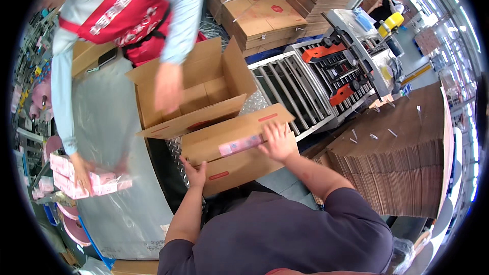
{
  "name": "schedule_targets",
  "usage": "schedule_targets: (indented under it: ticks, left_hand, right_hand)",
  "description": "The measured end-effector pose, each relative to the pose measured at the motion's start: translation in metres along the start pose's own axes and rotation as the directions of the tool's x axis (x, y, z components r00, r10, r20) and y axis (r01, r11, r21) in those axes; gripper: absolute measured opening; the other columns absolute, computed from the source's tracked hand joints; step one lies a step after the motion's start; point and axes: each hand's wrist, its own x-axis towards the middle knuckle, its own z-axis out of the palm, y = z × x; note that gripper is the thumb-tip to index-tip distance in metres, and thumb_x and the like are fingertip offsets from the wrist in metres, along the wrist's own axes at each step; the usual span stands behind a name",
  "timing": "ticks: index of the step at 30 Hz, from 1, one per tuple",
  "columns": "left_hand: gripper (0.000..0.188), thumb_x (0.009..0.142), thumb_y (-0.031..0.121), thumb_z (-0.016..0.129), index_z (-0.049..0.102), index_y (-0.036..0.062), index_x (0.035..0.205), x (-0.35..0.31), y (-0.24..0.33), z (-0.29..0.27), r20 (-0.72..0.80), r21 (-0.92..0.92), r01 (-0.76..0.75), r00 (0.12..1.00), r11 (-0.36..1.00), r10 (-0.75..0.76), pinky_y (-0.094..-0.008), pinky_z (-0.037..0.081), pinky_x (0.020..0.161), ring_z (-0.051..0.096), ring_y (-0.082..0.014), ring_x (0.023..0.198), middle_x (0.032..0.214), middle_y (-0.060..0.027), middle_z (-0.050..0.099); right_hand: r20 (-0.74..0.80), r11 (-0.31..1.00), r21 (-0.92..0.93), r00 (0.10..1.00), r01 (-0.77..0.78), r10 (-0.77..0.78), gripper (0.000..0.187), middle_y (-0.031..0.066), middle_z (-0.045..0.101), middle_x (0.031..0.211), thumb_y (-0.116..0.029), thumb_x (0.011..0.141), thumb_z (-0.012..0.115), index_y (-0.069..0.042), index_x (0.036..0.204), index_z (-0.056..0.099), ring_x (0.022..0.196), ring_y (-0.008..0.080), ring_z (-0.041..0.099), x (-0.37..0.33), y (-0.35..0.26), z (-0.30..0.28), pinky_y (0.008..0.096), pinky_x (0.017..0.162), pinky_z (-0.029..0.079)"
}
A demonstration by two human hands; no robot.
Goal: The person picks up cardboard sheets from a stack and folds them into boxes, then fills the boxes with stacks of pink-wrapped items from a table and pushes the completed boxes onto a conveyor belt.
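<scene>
A brown cardboard carton [244, 161] lies in front of me with its top flaps folded inward. Along the seam between the flaps shows a pink printed strip [240, 145]. My right hand [279, 141] lies on the right part of the flaps, fingers spread, near the strip's end. At the carton's left end, my left hand [195, 173] rests with thumb and fingers apart around the corner. Just beyond stands a second carton [239, 71] with its flaps up. A co-worker's blurred hand [169, 89] reaches over it; the other hand [80, 175] touches pink boxes [61, 165] at the left.
A grey-topped table [122, 219] runs along the left, with a dark phone [107, 57] on it. A roller conveyor [290, 89] with an orange-and-black machine [336, 71] extends to the right. Stacks of flat cardboard [387, 168] stand at right and behind [265, 18].
</scene>
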Motion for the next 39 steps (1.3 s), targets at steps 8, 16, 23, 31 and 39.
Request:
schedule_targets:
  ticks: [8, 16, 23, 31, 39]
  left_hand:
    - [0.076, 0.101, 0.029, 0.053, 0.008, -0.0022, 0.153, -0.004, 0.014, 0.034, -0.017, -0.279, 0.307, 0.946, 0.91, -0.324, -0.0392, 0.032, 0.112, 0.039, -0.0312, 0.137, 0.153, -0.0209, 0.032]
    - [0.064, 0.105, 0.032, 0.041, 0.013, 0.0029, 0.155, -0.018, 0.133, 0.275, -0.078, -0.358, 0.357, 0.91, 0.863, -0.408, -0.0411, 0.037, 0.109, 0.04, -0.0348, 0.136, 0.154, -0.0239, 0.029]
    - [0.065, 0.106, 0.031, 0.038, 0.007, 0.0058, 0.157, 0.08, 0.229, 0.481, 0.065, -0.359, 0.229, 0.973, 0.905, -0.22, -0.0406, 0.032, 0.112, 0.039, -0.0318, 0.138, 0.157, -0.0216, 0.024]
    - [0.06, 0.105, 0.049, 0.036, 0.029, 0.0097, 0.151, 0.111, 0.25, 0.55, 0.455, -0.206, 0.483, 0.817, 0.851, -0.354, -0.039, 0.04, 0.1, 0.049, -0.0275, 0.127, 0.144, -0.017, 0.046]
    - [0.07, 0.102, 0.059, 0.032, 0.034, 0.0084, 0.149, 0.021, 0.135, 0.379, 0.639, 0.176, 0.718, 0.437, 0.673, -0.633, -0.0385, 0.047, 0.091, 0.06, -0.0274, 0.115, 0.136, -0.0147, 0.057]
  right_hand:
    - [0.095, 0.989, 0.132, 0.992, 0.073, -0.086, 0.071, 0.0158, 0.031, 0.156, -0.056, 0.094, 0.048, -0.019, 0.152, 0.033, 0.147, 0.0353, 0.023, -0.014, 0.044, 0.044, 0.0603, 0.118, 0.014]
    - [0.035, 0.988, 0.094, 0.992, -0.125, 0.122, 0.065, 0.0059, 0.027, 0.16, -0.059, 0.096, 0.041, -0.027, 0.152, 0.034, 0.148, 0.0377, 0.017, 0.042, 0.178, 0.049, 0.0686, 0.114, 0.012]
    - [-0.002, 0.939, 0.112, 0.945, -0.326, 0.328, 0.062, 0.0039, 0.027, 0.16, -0.058, 0.097, 0.038, -0.028, 0.152, 0.034, 0.149, 0.0374, 0.014, 0.115, 0.385, 0.04, 0.0699, 0.113, 0.012]
    - [-0.104, 0.912, 0.149, 0.912, -0.381, 0.398, 0.058, 0.0048, 0.035, 0.155, -0.052, 0.097, 0.042, -0.024, 0.147, 0.042, 0.146, 0.0335, 0.024, 0.131, 0.52, 0.035, 0.069, 0.113, 0.015]
    - [-0.439, 0.896, 0.364, 0.802, -0.253, 0.405, 0.046, 0.0171, 0.053, 0.135, -0.033, 0.095, 0.054, -0.011, 0.135, 0.052, 0.13, 0.0393, 0.041, 0.084, 0.535, 0.05, 0.0475, 0.112, 0.032]
